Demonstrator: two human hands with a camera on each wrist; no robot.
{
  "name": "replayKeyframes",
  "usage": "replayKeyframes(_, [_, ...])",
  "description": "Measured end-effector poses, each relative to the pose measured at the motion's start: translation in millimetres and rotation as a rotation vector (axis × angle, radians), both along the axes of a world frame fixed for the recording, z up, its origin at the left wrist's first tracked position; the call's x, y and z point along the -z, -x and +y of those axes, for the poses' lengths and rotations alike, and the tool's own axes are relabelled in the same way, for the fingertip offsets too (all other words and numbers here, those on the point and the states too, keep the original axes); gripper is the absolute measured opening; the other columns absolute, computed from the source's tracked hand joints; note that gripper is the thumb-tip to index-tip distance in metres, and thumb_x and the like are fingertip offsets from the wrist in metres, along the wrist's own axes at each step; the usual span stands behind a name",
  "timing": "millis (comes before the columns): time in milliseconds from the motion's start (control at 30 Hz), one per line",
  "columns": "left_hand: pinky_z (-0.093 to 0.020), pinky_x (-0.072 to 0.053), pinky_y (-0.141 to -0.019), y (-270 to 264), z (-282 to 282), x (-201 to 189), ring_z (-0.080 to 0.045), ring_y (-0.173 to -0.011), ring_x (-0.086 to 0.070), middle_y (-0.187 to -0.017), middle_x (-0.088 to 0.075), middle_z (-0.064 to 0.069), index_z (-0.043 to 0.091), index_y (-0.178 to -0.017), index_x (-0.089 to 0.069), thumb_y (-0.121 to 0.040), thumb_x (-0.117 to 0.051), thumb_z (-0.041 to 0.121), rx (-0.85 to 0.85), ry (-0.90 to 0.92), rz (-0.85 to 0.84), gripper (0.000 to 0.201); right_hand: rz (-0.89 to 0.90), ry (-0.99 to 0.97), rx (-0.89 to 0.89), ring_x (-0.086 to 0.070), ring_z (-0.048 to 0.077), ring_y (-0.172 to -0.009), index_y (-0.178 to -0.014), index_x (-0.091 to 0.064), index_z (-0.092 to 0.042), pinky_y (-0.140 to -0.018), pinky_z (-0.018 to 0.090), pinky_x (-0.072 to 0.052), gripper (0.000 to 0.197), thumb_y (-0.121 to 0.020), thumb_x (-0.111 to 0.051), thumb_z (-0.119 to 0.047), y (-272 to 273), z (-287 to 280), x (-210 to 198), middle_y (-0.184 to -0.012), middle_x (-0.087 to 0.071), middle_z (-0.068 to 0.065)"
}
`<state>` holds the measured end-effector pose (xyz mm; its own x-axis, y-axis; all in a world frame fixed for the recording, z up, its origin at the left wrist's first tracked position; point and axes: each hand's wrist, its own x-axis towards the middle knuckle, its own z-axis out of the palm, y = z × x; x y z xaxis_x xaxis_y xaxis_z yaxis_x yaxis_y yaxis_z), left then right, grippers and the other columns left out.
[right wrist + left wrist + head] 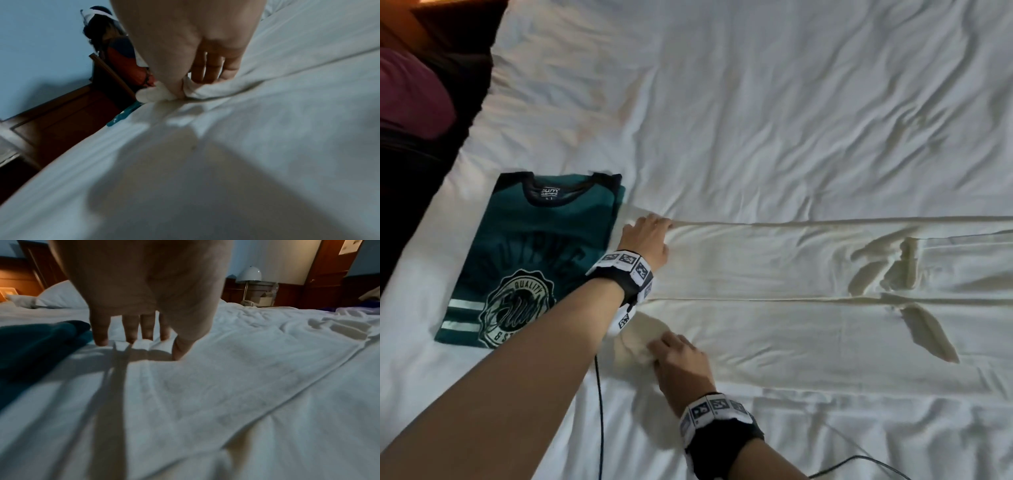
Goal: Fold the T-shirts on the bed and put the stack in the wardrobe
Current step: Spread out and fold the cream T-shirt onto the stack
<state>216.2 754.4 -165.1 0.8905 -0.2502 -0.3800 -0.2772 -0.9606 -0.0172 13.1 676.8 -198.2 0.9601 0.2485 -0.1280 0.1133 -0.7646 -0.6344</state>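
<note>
A teal printed T-shirt (530, 246) (30, 345) lies folded at the bed's left side. To its right a white T-shirt (774, 308) (226, 386) (267, 113) stretches across the white bed (756, 102), folded into a long strip. My left hand (650, 236) (156, 347) is at the strip's far left corner, fingertips and thumb pinching the cloth beside the teal shirt. At the near left corner, my right hand (674, 356) (191, 87) pinches a bunched bit of the white fabric between thumb and fingers.
The bed's left edge drops to a dark floor with a maroon object (410, 92). A thin black cable (599, 411) trails over the sheet near me. A pillow (59, 295), a white lamp (248, 275) and a wooden door (329, 272) stand beyond the bed.
</note>
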Motion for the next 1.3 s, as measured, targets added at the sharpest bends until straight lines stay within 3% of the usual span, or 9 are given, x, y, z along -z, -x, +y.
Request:
replayKeyframes(133, [-0.034,-0.046,-0.088,-5.6,-23.8,-12.4,-0.029,-0.104,-0.06,-0.117,-0.063,-0.01,0.025,-0.133,-0.046,-0.092,-0.053,0.021,-0.188,0.182,0.101,0.043,0.144,-0.44,0.332,-0.059,0.021,-0.067,-0.091,-0.063,-0.017,-0.061,0.026,-0.044,0.018,-0.078,-0.052,-0.013,8.9,-40.9,-0.5,-0.079,-0.064,-0.002])
replayKeyframes(200, [-0.028,-0.051,-0.079,-7.5,-41.1,-25.9,-0.021,-0.085,-0.063,-0.097,-0.066,-0.006,0.033,-0.127,-0.056,-0.089,-0.058,0.02,-0.284,0.52,0.213,0.04,0.176,-0.601,0.561,-0.056,0.008,-0.057,-0.089,-0.061,-0.022,-0.055,0.02,-0.044,0.019,-0.073,-0.053,-0.015,19.4,-65.7,0.1,-0.065,-0.062,-0.008])
replayKeyframes(300, [-0.033,-0.059,-0.072,-6.7,-77.9,-45.6,-0.023,-0.075,-0.071,-0.084,-0.073,-0.006,0.014,-0.1,-0.073,-0.085,-0.06,0.026,-0.528,0.797,0.482,0.024,0.325,-0.866,0.771,-0.068,0.014,-0.068,-0.096,-0.063,-0.02,-0.063,0.034,-0.057,0.029,-0.067,-0.066,-0.021,29.7,-90.0,1.1,-0.075,-0.071,-0.001])
replayKeyframes(400, [-0.034,-0.06,-0.074,-9.6,-104.2,-49.3,-0.027,-0.085,-0.072,-0.095,-0.072,-0.018,-0.001,-0.105,-0.066,-0.086,-0.058,0.018,-0.551,0.704,0.652,0.028,0.428,-0.872,0.807,-0.07,0.017,-0.073,-0.094,-0.067,-0.018,-0.069,0.042,-0.058,0.027,-0.073,-0.075,-0.033,29.1,-102.3,7.4,-0.078,-0.074,0.002])
replayKeyframes(600, [-0.025,-0.046,-0.062,-19.6,-139.2,-50.5,-0.016,-0.068,-0.056,-0.073,-0.058,0.007,0.015,-0.067,-0.062,-0.059,-0.084,0.025,0.042,0.124,0.302,0.026,0.395,-0.884,0.834,-0.065,0.019,-0.068,-0.086,-0.066,-0.015,-0.063,0.037,-0.053,0.017,-0.078,-0.067,-0.03,29.7,-135.8,2.3,-0.075,-0.07,0.01])
replayKeyframes(800, [-0.028,-0.028,-0.058,-24.6,-232.7,-70.3,-0.016,-0.061,-0.037,-0.064,-0.038,0.0,0.008,-0.066,-0.046,-0.065,-0.065,0.028,0.03,0.416,0.401,0.028,0.267,-1.036,0.981,-0.048,0.01,-0.056,-0.089,-0.057,-0.006,-0.052,0.022,-0.039,0.026,-0.066,-0.052,-0.016,40.2,-226.6,-18.2,-0.058,-0.055,-0.008])
replayKeyframes(967, [-0.028,-0.035,-0.065,-16.9,-351.6,-69.0,-0.017,-0.069,-0.049,-0.073,-0.051,-0.005,-0.005,-0.09,-0.061,-0.06,-0.061,0.029,0.097,0.59,0.473,0.046,0.09,-0.956,1.173,-0.056,0.013,-0.065,-0.093,-0.062,-0.012,-0.058,0.026,-0.046,0.029,-0.067,-0.048,-0.012,60.0,-325.8,-21.7,-0.071,-0.062,-0.001])
replayKeyframes(1100, [-0.028,-0.041,-0.068,3.0,-438.6,-55.4,-0.017,-0.072,-0.054,-0.078,-0.06,-0.005,0.008,-0.086,-0.065,-0.068,-0.07,0.023,0.056,0.809,0.455,0.023,-0.078,-0.888,1.451,-0.056,0.011,-0.061,-0.087,-0.062,-0.013,-0.057,0.025,-0.046,0.016,-0.076,-0.052,-0.008,84.3,-398.6,-21.8,-0.067,-0.061,-0.002])
replayKeyframes(1300, [-0.023,-0.049,-0.072,18.0,-497.5,-10.2,-0.016,-0.091,-0.065,-0.106,-0.068,0.002,0.023,-0.111,-0.068,-0.076,-0.078,0.03,0.145,0.402,0.378,0.037,0.124,-0.809,1.486,-0.066,0.014,-0.083,-0.117,-0.056,-0.021,-0.077,0.037,-0.057,0.043,-0.079,-0.075,-0.01,117.0,-446.9,0.6,-0.092,-0.069,-0.001])
